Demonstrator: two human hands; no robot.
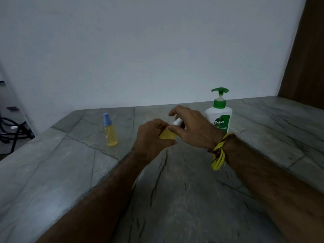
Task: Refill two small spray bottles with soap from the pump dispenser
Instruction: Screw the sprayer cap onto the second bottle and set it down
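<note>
My left hand [150, 137] grips the yellow body of a small spray bottle [168, 134], held tilted above the counter. Its white spray top [177, 122] is pinched by the fingers of my right hand [191, 128]. A second small spray bottle [110, 131] with a blue cap and yellow liquid stands upright to the left on the counter. The white pump dispenser [219, 111] with a green pump head stands just behind my right hand.
The grey stone counter [175, 190] runs to a white wall [140, 50] at the back. Its left edge drops off toward dark cables and furniture [10, 127]. A brown door or panel [305, 58] is at far right.
</note>
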